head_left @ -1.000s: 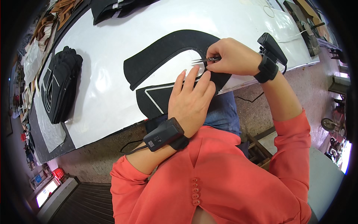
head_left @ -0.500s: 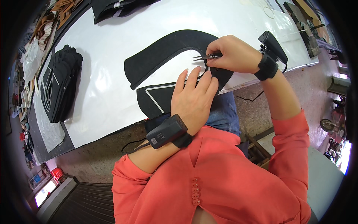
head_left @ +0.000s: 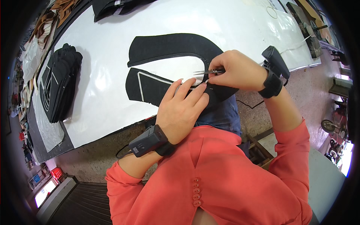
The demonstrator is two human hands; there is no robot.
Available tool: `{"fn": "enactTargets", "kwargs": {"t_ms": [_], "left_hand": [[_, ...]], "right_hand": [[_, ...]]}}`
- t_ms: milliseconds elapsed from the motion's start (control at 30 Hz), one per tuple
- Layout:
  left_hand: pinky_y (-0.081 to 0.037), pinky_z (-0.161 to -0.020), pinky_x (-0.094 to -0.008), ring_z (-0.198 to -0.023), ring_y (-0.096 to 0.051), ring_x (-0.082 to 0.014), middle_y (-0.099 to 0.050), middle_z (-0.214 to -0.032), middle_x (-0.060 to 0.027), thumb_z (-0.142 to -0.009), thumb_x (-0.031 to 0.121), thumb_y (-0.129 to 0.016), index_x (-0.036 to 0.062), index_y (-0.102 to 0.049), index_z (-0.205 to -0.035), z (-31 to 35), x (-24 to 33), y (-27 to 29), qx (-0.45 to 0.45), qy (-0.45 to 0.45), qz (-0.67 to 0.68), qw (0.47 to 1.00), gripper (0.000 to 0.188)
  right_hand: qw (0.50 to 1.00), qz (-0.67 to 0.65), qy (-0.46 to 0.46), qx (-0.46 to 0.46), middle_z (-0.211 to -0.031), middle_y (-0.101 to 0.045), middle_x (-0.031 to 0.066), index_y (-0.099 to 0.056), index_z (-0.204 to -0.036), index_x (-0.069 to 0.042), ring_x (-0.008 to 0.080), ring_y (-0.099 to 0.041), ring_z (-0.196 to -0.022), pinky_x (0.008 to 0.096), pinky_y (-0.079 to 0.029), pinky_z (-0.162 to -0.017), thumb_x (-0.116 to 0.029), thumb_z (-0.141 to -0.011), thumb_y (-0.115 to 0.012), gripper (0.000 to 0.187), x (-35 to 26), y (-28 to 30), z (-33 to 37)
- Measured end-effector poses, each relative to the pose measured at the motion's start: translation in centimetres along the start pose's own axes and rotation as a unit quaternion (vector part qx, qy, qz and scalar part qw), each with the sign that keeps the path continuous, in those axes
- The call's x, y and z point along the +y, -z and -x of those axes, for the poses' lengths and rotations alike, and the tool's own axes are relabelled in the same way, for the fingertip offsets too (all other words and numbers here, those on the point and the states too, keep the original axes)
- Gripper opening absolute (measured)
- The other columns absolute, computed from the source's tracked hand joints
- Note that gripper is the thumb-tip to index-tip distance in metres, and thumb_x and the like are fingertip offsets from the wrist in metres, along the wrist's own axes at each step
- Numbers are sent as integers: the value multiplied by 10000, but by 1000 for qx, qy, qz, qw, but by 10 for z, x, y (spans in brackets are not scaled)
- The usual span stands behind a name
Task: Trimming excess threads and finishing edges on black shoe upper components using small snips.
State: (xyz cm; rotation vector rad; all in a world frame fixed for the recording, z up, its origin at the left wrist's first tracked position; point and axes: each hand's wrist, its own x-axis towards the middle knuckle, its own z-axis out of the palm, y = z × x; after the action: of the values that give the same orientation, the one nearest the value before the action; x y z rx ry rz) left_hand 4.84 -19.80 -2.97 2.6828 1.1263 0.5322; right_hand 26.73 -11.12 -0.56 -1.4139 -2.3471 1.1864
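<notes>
Head view: seen from above, down onto the white table [head_left: 112, 75].
Black cut piece [head_left: 168, 48]: flat at table's near edge, horseshoe-shaped.
Left hand [head_left: 182, 108]: spread flat on piece, likely pinning it steady.
Right hand [head_left: 236, 69]: closed around small scissors [head_left: 206, 71], tips at piece's inner edge.
Black stack [head_left: 60, 86]: left of piece, well apart.
</notes>
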Motion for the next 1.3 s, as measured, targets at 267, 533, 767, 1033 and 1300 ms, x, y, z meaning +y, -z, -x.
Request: {"fn": "enactTargets", "kwargs": {"t_ms": [267,533,767,1033,1300], "left_hand": [[-467,-1017,-462,-1192,-580,-294,-644,-1220,-71,-825,62,-588,69,-650,-1072,-5,4,-6,24,14,15,999,254],[-478,-1001,-464,-1161,-596,-301,-662,-1196,-64,-811,71,-593,68,-685,-1071,3,-13,2,25,-19,46,998,276],[-464,-1028,-469,-1203,-588,-295,-669,-1230,-51,-815,69,-601,83,-688,-1033,5,-16,9,-4,-43,29,999,236],[-461,-1032,-478,-1211,-586,-304,-661,-1243,-57,-818,65,-602,72,-670,-1033,2,-10,1,19,-28,47,998,225],[-467,-1017,-471,-1212,-580,-295,-646,-1236,-59,-841,74,-582,65,-658,-1083,-1,-1,-5,28,0,13,1000,254]], "right_hand": [[999,15,44,25,-779,-678,214,-730,-869,27,352,-665,-721,387,-518,-665,-192,-766,-714,242,2,0,-8],[999,41,17,17,-746,-671,228,-732,-830,25,378,-669,-704,413,-532,-665,-204,-758,-688,244,0,-12,-8],[1000,3,-12,26,-748,-676,214,-737,-849,13,366,-672,-701,410,-533,-665,-201,-771,-692,232,-6,-20,3],[999,36,13,26,-726,-663,213,-733,-843,23,352,-665,-681,396,-527,-649,-203,-766,-687,243,1,-11,-4],[1000,15,10,-8,-718,-670,201,-727,-826,28,335,-662,-666,388,-527,-650,-220,-758,-703,258,-1,1,-7]]}}
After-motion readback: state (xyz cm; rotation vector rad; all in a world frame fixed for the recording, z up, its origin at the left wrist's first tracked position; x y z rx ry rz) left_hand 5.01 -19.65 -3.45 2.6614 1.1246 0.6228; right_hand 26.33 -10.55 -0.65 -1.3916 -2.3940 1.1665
